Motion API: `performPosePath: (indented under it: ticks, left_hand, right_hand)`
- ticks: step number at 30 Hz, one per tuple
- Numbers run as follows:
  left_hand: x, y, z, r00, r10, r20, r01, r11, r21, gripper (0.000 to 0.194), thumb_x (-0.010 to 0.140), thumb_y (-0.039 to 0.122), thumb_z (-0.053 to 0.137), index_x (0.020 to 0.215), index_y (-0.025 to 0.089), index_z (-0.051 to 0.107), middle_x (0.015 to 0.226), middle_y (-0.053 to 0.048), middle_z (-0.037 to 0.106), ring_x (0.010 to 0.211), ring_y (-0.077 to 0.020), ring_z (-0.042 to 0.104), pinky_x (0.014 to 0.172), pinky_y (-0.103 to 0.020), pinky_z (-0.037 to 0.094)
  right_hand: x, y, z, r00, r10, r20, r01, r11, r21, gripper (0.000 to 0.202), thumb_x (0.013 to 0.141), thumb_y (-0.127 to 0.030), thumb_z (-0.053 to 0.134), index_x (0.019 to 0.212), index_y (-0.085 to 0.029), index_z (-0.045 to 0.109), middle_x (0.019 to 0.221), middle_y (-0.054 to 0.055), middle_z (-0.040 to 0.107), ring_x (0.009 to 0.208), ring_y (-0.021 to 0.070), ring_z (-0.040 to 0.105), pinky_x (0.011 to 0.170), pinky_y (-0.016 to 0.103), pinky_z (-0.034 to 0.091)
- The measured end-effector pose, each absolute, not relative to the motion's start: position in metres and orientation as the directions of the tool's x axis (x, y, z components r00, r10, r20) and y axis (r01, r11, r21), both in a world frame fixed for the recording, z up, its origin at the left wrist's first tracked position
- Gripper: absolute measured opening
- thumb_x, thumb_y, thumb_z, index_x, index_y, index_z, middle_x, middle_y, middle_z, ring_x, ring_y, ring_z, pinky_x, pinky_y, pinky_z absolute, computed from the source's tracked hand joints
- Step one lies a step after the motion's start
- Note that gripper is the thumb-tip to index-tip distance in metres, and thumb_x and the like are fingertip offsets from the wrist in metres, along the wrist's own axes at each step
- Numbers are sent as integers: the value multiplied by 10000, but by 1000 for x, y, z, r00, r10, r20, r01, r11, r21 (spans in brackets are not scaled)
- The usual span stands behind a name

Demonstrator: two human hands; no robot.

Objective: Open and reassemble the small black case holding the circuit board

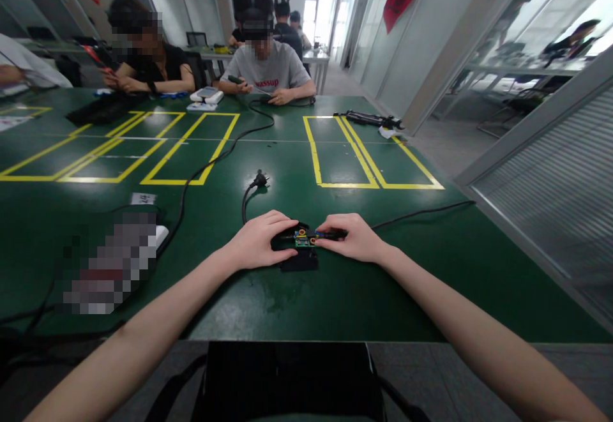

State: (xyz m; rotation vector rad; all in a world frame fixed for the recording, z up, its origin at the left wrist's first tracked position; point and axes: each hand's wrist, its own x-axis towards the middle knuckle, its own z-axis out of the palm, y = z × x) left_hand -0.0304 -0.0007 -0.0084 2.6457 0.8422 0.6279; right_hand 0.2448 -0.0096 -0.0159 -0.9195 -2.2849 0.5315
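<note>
A small green circuit board (302, 241) with copper-coloured coils lies between my two hands, over an open black plastic casing (299, 261). My left hand (261, 241) curves round the left side of the board, fingertips at its far edge and thumb at its near edge. From the right, my right hand (353, 237) pinches the end of a black cord (338, 235), where a bit of blue shows close to the board. Fingers hide parts of the casing and the exact contact points. A black power plug (260, 179) with bare prongs rests beyond my left hand, its cord running back toward that hand.
Yellow tape rectangles (345, 186) mark the green table (268, 310). A blurred-out object (112, 262) lies at left beside a long black cable (184, 198). A black folded item (368, 119) lies far right. Co-workers (268, 67) sit across the table, one holding a tool.
</note>
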Motion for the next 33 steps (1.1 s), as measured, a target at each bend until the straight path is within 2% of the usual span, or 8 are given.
performPosePath:
  ticks: [13,23,28,33]
  left_hand:
    - [-30,1,-15,727,587,355,461,-801,381,553,877,372,749,1377,168,633,1325,-141,710,1241,-289,644,1037,-466,579]
    - [-28,3,-17,721,560,408,410,-820,399,373,885,353,759,1201,165,698,1224,-130,743,1178,-286,684,1027,-441,579]
    - [-29,4,-18,702,569,429,405,-814,417,269,903,325,744,1128,182,700,1155,-106,756,1131,-266,692,996,-421,585]
    - [-29,6,-20,698,566,439,393,-815,426,251,912,337,744,1108,186,698,1136,-104,757,1135,-262,690,992,-419,582]
  right_hand:
    - [236,-10,-23,-541,724,427,516,687,-512,260,952,-439,712,913,-193,789,824,59,767,713,175,701,664,273,505]
    - [231,-7,-34,-504,725,470,547,689,-476,280,952,-451,718,962,-191,820,854,61,758,720,171,705,668,278,512]
    - [231,-7,-36,-490,716,497,515,698,-498,283,952,-456,717,977,-196,826,871,65,747,739,171,704,697,284,537]
    - [230,-7,-35,-479,717,506,486,697,-527,251,934,-430,744,967,-193,821,867,63,743,740,174,705,701,288,551]
